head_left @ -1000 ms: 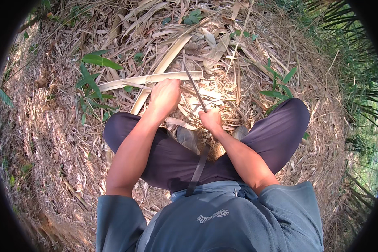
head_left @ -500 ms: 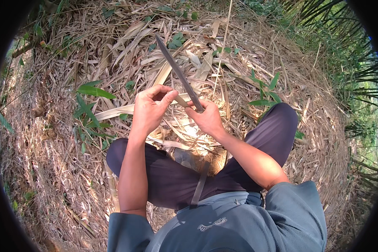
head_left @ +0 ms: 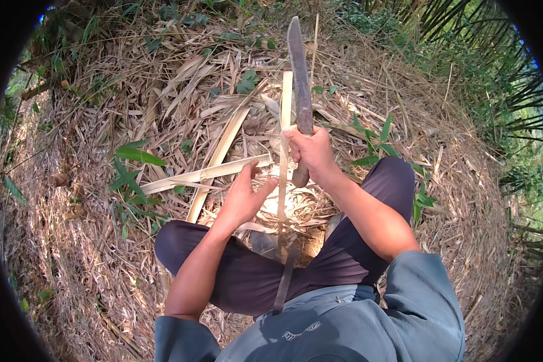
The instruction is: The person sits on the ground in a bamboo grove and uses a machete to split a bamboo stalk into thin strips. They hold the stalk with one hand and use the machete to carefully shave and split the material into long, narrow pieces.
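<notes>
My right hand (head_left: 311,154) is wrapped round the handle of a machete (head_left: 300,72), whose dark blade points away from me. Between its thumb and the handle side a pale, narrow bamboo strip (head_left: 286,99) stands lengthwise, running down toward my lap. Just left of that strip is my left hand (head_left: 244,199), its thumb and fingers spread with nothing in them. The thumb tip comes close to the strip; whether it touches I cannot tell. Two more split strips lie crossed on the ground beyond my left hand, a long strip (head_left: 228,140) and a shorter strip (head_left: 194,176).
I sit with bent legs, my left knee (head_left: 178,241) and right knee (head_left: 398,181) out to the sides. Dry leaf litter (head_left: 102,229) covers the ground. Green leafy shoots grow at the left (head_left: 140,155) and by the right knee (head_left: 377,145). Denser bushes stand at the upper right.
My left hand has let go of the strip and dropped nearer me, its fingers opening. My right hand has moved right, the machete now upright instead of slanting left, with a long strip beside it.
</notes>
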`<control>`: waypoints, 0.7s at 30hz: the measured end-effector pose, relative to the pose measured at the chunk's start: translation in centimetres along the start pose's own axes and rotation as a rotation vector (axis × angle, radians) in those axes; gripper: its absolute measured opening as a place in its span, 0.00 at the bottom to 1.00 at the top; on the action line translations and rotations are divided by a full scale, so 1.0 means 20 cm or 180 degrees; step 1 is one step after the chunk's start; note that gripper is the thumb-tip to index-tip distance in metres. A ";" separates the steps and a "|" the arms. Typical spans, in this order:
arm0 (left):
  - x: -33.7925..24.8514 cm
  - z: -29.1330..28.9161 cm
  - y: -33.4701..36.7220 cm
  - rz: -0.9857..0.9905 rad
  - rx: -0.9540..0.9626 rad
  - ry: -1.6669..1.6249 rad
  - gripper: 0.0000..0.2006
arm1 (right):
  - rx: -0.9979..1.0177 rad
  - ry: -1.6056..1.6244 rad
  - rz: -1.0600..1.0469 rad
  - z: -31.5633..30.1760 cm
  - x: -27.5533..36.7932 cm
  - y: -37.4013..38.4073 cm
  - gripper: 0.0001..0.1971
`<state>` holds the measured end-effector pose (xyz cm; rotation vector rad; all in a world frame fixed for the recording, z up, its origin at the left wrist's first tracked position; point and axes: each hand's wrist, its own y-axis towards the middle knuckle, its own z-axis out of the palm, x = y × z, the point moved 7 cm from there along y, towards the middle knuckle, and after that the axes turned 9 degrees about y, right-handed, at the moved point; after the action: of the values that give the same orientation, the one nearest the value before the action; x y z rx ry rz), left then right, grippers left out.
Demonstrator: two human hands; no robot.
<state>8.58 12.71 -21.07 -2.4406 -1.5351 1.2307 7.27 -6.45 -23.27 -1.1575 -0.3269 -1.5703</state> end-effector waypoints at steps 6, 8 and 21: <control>0.00 0.17 0.00 0.0171 0.0143 0.0034 0.34 | -0.0528 0.1007 0.0282 -0.18 0.15 0.06 0.08; -0.02 0.20 0.01 0.0091 0.0402 -0.0415 0.30 | -0.0694 0.1188 0.0276 -0.24 0.17 0.07 0.07; -0.07 0.28 -0.02 -0.0387 0.0696 -0.2625 0.12 | -0.1213 -0.0158 -0.0191 -0.31 0.23 0.07 0.14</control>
<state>4.51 9.59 -23.98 -1.7351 -1.4995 2.3952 5.76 -14.06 -23.10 -1.4914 -0.0950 -1.7048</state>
